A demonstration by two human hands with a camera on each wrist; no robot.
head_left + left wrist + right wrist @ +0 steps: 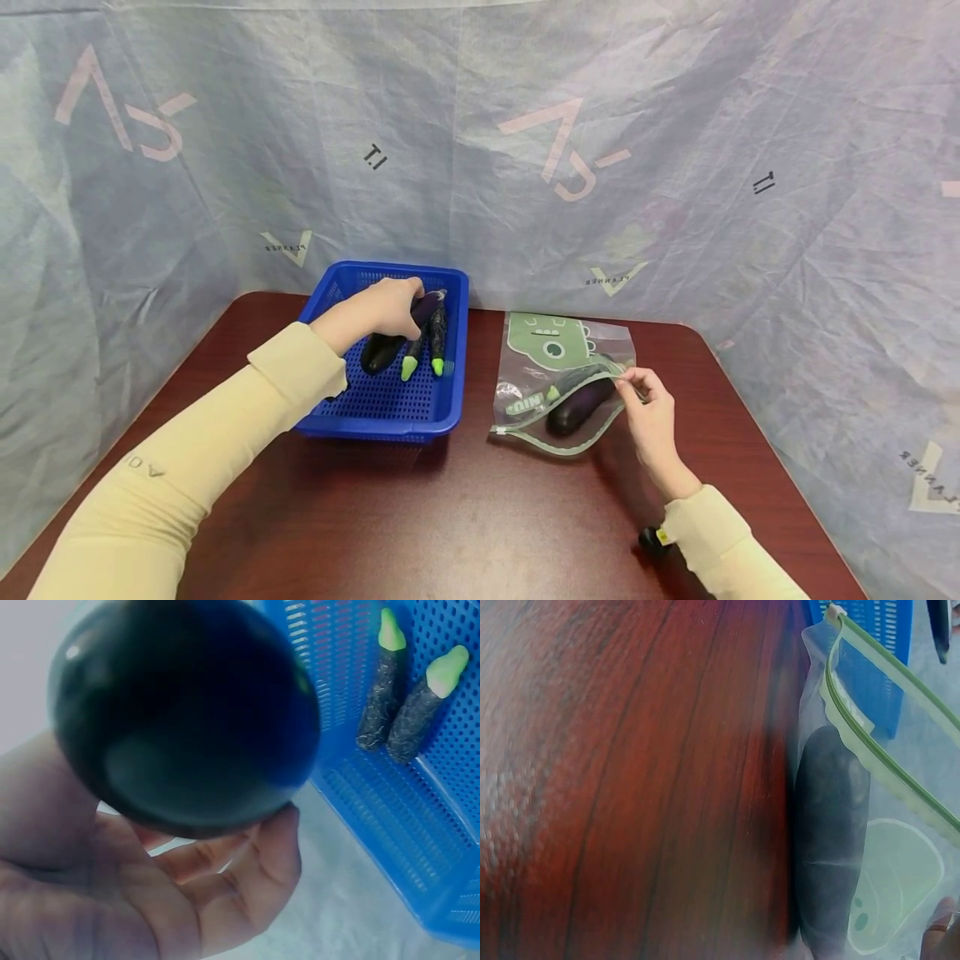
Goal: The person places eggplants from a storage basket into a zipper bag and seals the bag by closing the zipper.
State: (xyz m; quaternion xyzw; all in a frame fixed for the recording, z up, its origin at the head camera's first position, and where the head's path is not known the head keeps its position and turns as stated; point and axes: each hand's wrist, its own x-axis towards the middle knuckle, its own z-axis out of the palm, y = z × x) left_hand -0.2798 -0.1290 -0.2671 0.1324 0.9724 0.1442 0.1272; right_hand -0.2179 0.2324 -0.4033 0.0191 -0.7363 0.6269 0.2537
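In the head view my left hand [396,307] reaches into the blue plastic basket [459,375] and grips a dark eggplant [380,353]. The left wrist view shows this eggplant [187,727] end-on, glossy and round, with thumb and fingers curled about it. Two dark, rough-skinned cucumbers [420,712] with bright green tips lie in the basket. My right hand [649,417] pinches the edge of a clear zip bag [517,379] with a green cartoon print, its mouth parted. Inside the bag lie another eggplant [576,410] and a green-tipped cucumber [573,379].
Basket and bag sit side by side on a dark red wooden table [480,517], the basket to the left. Grey printed sheeting [450,208] hangs behind and along the sides. A small black device [651,542] with a yellow label shows by the right cuff.
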